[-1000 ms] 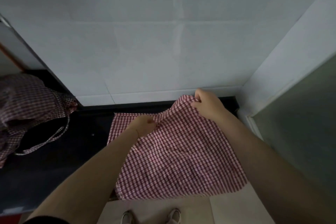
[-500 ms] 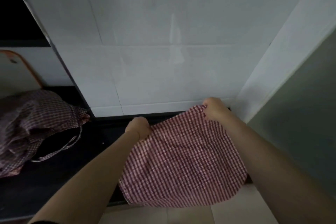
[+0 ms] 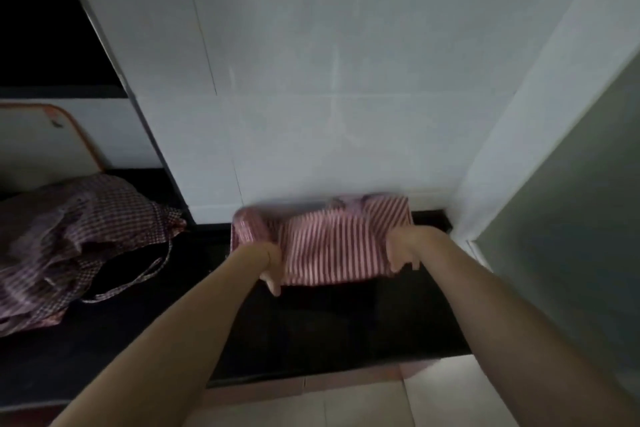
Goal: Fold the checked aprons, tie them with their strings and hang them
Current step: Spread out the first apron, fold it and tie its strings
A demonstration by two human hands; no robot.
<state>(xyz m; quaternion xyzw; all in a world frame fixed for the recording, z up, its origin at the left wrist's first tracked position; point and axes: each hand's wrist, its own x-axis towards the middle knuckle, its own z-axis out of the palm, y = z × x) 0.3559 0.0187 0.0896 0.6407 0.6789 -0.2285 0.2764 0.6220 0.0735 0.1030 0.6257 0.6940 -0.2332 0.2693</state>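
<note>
Both hands grip one red-and-white checked apron (image 3: 329, 246), folded into a compact band that lies across the black countertop (image 3: 311, 319) and reaches back to the foot of the white tiled wall (image 3: 329, 114) just beyond the knuckles. The left hand (image 3: 266, 263) has its fingers curled round the near left edge of the band, and the right hand (image 3: 403, 250) pinches the near right corner, fingertips pointing down; the cloth between them is smeared by motion blur, so the number of layers cannot be told. Judging from this, folding of this apron is well on but not finished: no string is visible round it, so tying and hanging are still to do. Well off to the left of the left hand a second checked apron (image 3: 69, 243) lies crumpled in a heap, with its loose string (image 3: 145, 274) looped over the counter toward the hands, not yet folded at all. Room is tight beyond and to the right: the wall stands directly behind the band, and a white corner pillar (image 3: 519, 149) rises close beside the right hand. Bare counter lies on the near side of both hands up to the front edge, and also between the left hand and the heap.
</note>
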